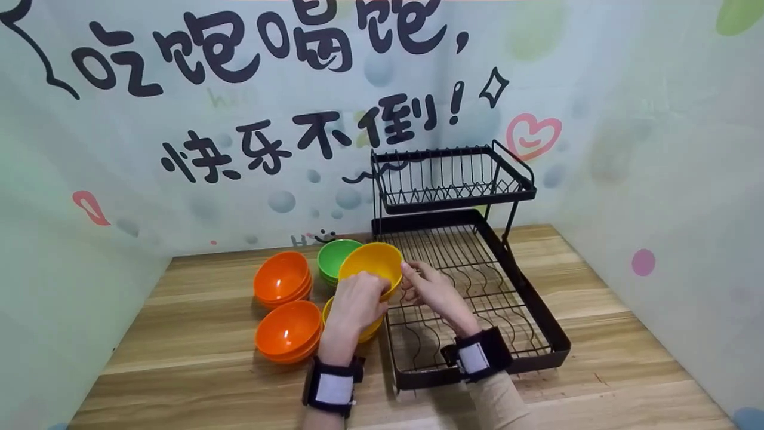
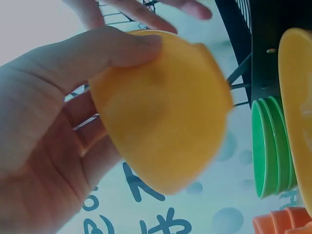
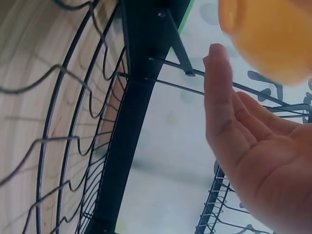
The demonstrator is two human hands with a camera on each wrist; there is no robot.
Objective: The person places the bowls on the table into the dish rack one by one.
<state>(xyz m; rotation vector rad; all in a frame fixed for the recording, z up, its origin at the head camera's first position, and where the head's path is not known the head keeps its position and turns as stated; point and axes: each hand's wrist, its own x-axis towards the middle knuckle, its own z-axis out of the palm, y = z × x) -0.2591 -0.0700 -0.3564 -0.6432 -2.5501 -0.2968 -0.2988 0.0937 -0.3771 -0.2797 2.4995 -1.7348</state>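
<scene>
My left hand point(image 1: 358, 301) grips a yellow bowl point(image 1: 373, 263) by its rim, thumb on the outer wall. The left wrist view shows the rounded outside of this bowl point(image 2: 165, 112), tilted. My right hand point(image 1: 434, 292) is beside the bowl's right rim, and in the right wrist view its fingers point(image 3: 219, 92) extend up just short of the bowl. Another yellow bowl point(image 1: 370, 331) sits on the table below, partly hidden by my left hand. Stacked green bowls point(image 1: 337, 257) stand just behind the held one.
Two stacks of orange bowls, a rear stack point(image 1: 280, 278) and a front stack point(image 1: 289, 328), stand at the left on the wooden table point(image 1: 179, 358). A black two-tier dish rack point(image 1: 555, 358) takes up the right, its upper basket point(image 1: 459, 203) raised at the back. Printed curtains enclose the table.
</scene>
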